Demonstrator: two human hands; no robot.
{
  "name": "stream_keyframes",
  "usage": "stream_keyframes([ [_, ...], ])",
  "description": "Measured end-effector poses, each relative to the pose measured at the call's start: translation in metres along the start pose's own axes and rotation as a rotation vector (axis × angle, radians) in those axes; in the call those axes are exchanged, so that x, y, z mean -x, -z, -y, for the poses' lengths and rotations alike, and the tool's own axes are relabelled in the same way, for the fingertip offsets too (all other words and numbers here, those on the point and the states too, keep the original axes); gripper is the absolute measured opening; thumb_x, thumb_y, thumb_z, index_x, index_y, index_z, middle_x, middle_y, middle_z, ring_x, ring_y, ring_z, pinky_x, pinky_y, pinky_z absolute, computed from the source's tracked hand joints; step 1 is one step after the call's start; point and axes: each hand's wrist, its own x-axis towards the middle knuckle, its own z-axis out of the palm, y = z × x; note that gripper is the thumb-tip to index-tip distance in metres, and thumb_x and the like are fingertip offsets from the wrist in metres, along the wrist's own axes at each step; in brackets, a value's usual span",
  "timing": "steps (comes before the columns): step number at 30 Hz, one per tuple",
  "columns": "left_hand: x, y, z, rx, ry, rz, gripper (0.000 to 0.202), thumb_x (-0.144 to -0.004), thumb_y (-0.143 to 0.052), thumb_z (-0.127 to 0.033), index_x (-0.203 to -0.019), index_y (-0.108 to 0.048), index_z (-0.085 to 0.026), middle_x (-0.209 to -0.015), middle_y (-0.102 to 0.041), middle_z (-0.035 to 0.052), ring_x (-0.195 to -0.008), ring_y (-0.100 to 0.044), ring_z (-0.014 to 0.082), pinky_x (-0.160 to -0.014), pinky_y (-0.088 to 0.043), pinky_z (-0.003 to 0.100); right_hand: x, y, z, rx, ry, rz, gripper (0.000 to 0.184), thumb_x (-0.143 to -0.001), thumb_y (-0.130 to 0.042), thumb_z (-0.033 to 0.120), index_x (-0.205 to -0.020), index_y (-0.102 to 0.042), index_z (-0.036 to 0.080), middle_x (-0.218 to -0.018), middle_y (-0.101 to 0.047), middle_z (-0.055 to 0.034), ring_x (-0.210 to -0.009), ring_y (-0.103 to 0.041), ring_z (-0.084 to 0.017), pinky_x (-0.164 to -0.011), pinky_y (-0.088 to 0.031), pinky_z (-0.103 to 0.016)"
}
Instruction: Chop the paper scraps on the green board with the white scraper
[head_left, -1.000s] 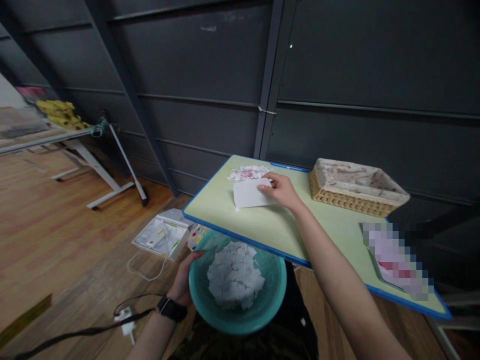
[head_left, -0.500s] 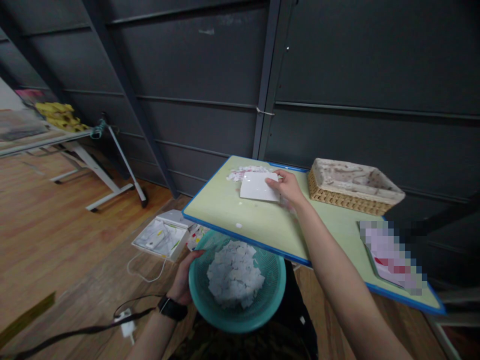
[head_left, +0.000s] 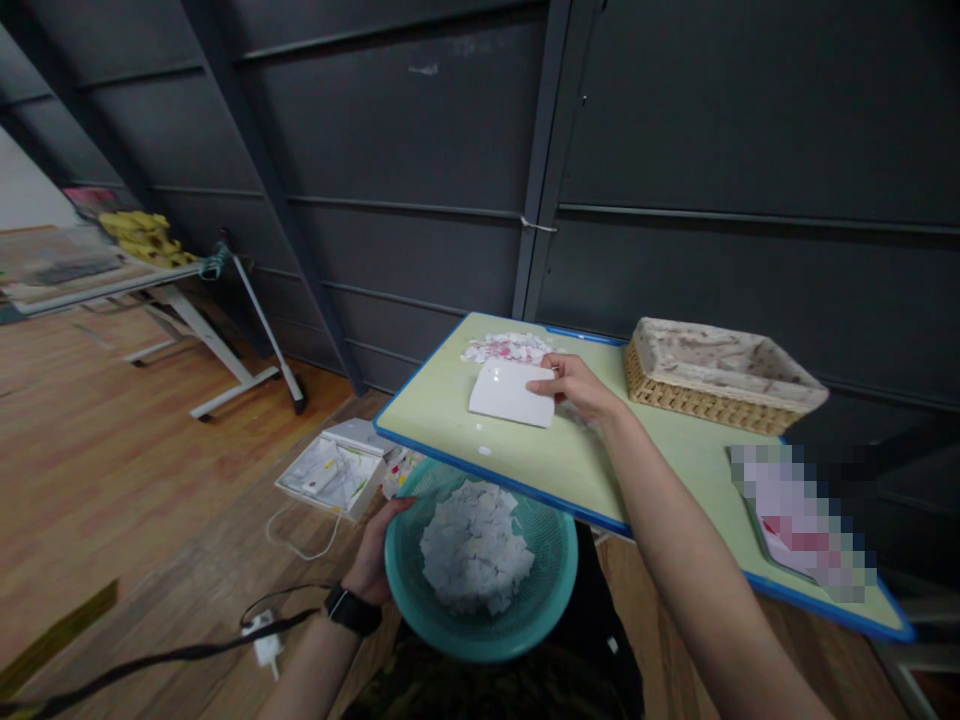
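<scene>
My right hand (head_left: 577,388) grips a white card-like scraper (head_left: 511,393) by its right edge, low over the pale green tabletop (head_left: 577,470). Behind the scraper lies a flat heap of white and reddish paper scraps (head_left: 510,347). A small white scrap (head_left: 484,450) rests near the table's front edge. My left hand (head_left: 377,555), with a black watch on its wrist, holds the rim of a teal plastic colander (head_left: 480,645) just below that edge. Inside the colander is a pile of white paper pieces (head_left: 476,548). Its far rim is under the tabletop.
A fabric-lined wicker basket (head_left: 712,405) stands at the table's back right. Near the right corner lies a pixelated item (head_left: 802,530). An open white box (head_left: 334,475) with a cable sits on the floor at left, near a power adapter (head_left: 262,640). Dark panels (head_left: 405,140) rise behind the table.
My right hand has drawn the scraper slightly toward the table's front edge, showing more of the scrap heap behind it. My left hand still holds the colander; the whole view has shifted slightly.
</scene>
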Motion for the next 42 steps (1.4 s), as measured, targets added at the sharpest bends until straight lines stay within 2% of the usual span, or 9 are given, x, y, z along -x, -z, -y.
stream_keyframes([
  [3, -0.003, 0.003, 0.001, 0.011, -0.016, 0.006, 0.012, -0.079, -0.064, -0.019, -0.068, -0.068, -0.015, -0.056, -0.073, 0.003, -0.045, -0.064, 0.0168, -0.048, -0.051, 0.027, 0.001, -0.002, 0.002, -0.034, 0.008, -0.054, 0.041, -0.054, -0.08, 0.039, -0.067, -0.046, 0.02, -0.062, -0.052, 0.0042, -0.054, -0.048, -0.011, -0.051, -0.034, -0.026],
  [6, -0.006, 0.006, 0.001, 0.009, -0.02, 0.024, 0.013, -0.08, -0.064, -0.019, -0.068, -0.069, -0.015, -0.057, -0.073, 0.0032, -0.047, -0.065, 0.0165, -0.048, -0.051, 0.027, 0.001, -0.004, 0.002, 0.031, 0.0, -0.011, 0.04, -0.054, -0.079, 0.037, -0.064, -0.044, 0.021, -0.057, -0.048, 0.0055, -0.05, -0.045, -0.01, -0.047, -0.033, -0.025],
  [12, -0.005, 0.004, 0.002, 0.018, -0.041, 0.018, 0.017, -0.082, -0.061, -0.017, -0.067, -0.068, -0.014, -0.057, -0.074, 0.0044, -0.045, -0.064, 0.016, -0.05, -0.051, 0.027, 0.004, -0.004, 0.006, 0.069, -0.025, 0.177, 0.043, -0.054, -0.079, 0.031, -0.06, -0.037, 0.022, -0.053, -0.043, 0.0077, -0.045, -0.041, -0.007, -0.043, -0.032, -0.022],
  [21, -0.006, 0.004, 0.002, 0.001, -0.032, 0.017, 0.014, -0.081, -0.061, -0.018, -0.069, -0.067, -0.015, -0.057, -0.074, 0.0034, -0.046, -0.065, 0.017, -0.049, -0.051, 0.028, 0.005, -0.012, 0.005, 0.022, -0.106, 0.499, 0.045, -0.051, -0.085, 0.033, -0.06, -0.043, 0.02, -0.054, -0.046, 0.0084, -0.047, -0.045, -0.006, -0.041, -0.033, -0.018],
  [27, -0.005, 0.004, 0.001, 0.003, -0.013, 0.032, 0.016, -0.082, -0.06, -0.019, -0.071, -0.07, -0.013, -0.062, -0.076, 0.0066, -0.048, -0.067, 0.0177, -0.053, -0.053, 0.028, 0.004, -0.004, 0.007, -0.074, -0.08, 0.288, 0.048, -0.05, -0.084, 0.031, -0.059, -0.038, 0.02, -0.056, -0.046, 0.0085, -0.046, -0.044, -0.005, -0.041, -0.033, -0.018],
  [33, -0.003, 0.003, 0.002, -0.026, -0.018, 0.018, 0.017, -0.082, -0.06, -0.02, -0.071, -0.07, -0.013, -0.06, -0.075, 0.0066, -0.046, -0.065, 0.0178, -0.052, -0.053, 0.029, 0.002, 0.001, -0.001, 0.045, -0.126, 0.401, 0.04, -0.05, -0.086, 0.035, -0.065, -0.052, 0.018, -0.056, -0.052, 0.006, -0.048, -0.047, -0.007, -0.042, -0.033, -0.019],
  [35, -0.004, 0.004, 0.002, -0.012, -0.031, 0.023, 0.016, -0.082, -0.061, -0.019, -0.07, -0.069, -0.014, -0.058, -0.075, 0.005, -0.046, -0.065, 0.0172, -0.051, -0.053, 0.029, 0.001, 0.001, -0.003, 0.035, -0.105, 0.361, 0.041, -0.053, -0.086, 0.039, -0.072, -0.057, 0.017, -0.056, -0.053, 0.0056, -0.049, -0.046, -0.007, -0.043, -0.032, -0.02],
  [38, -0.005, 0.006, 0.003, -0.006, -0.018, 0.028, 0.015, -0.081, -0.061, -0.018, -0.068, -0.067, -0.015, -0.056, -0.073, 0.0042, -0.046, -0.065, 0.0172, -0.05, -0.051, 0.028, -0.001, 0.0, -0.004, -0.077, -0.056, 0.16, 0.046, -0.056, -0.084, 0.043, -0.087, -0.061, 0.018, -0.065, -0.059, 0.0035, -0.054, -0.05, -0.009, -0.047, -0.037, -0.022],
  [42, -0.011, 0.012, 0.004, -0.051, 0.033, 0.071, 0.013, -0.082, -0.061, -0.02, -0.075, -0.069, -0.013, -0.061, -0.075, 0.0072, -0.051, -0.068, 0.0202, -0.056, -0.054, 0.032, -0.01, 0.002, -0.008, -0.186, 0.022, -0.257, 0.051, -0.059, -0.078, 0.05, -0.096, -0.059, 0.021, -0.08, -0.065, -0.0017, -0.068, -0.058, -0.015, -0.057, -0.045, -0.026],
])
